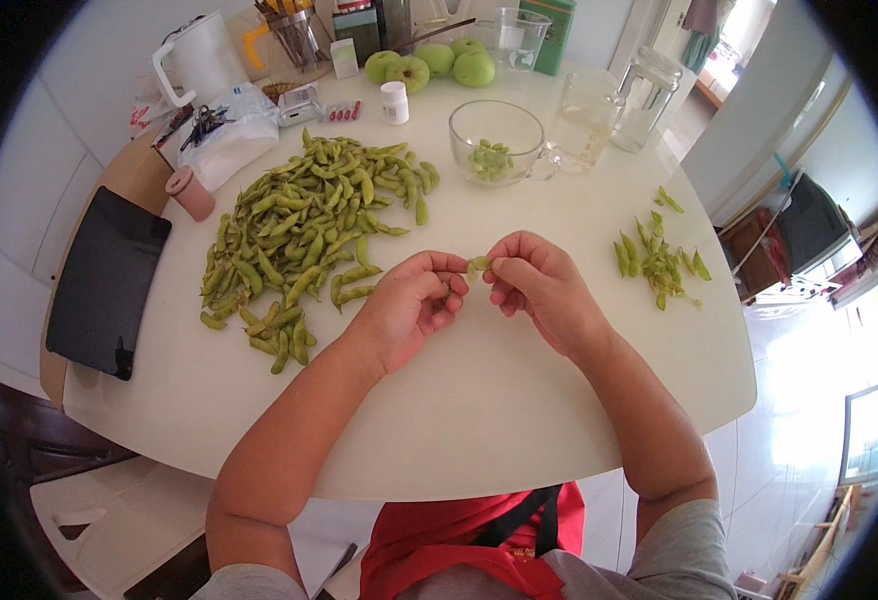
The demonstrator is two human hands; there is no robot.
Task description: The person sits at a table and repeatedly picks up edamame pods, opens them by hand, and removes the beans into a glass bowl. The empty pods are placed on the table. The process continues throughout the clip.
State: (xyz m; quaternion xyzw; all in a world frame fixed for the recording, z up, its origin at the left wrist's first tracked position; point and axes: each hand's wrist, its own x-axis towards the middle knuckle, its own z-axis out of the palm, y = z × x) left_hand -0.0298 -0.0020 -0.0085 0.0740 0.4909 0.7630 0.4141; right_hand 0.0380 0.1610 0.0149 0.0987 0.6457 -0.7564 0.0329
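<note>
Between my two hands, above the middle of the table, is a small green edamame pod (479, 264). My right hand (540, 289) pinches its right end between thumb and forefinger. At its left end are the fingertips of my left hand (416, 304), whose other fingers curl inward; a bit of green shows among them. A large heap of edamame pods (311, 217) lies to the left. Farther back, a glass cup (496, 124) with a handle holds shelled green beans (490, 160). On the right lies a small pile of pods or hulls (662, 262).
A glass jug (580, 124) and a glass jar (645, 97) stand behind the cup. Green apples (435, 60), a white bottle (394, 103) and a white kettle (202, 60) are at the back. A dark tablet (108, 281) lies at the left edge, near a pink canister (189, 193).
</note>
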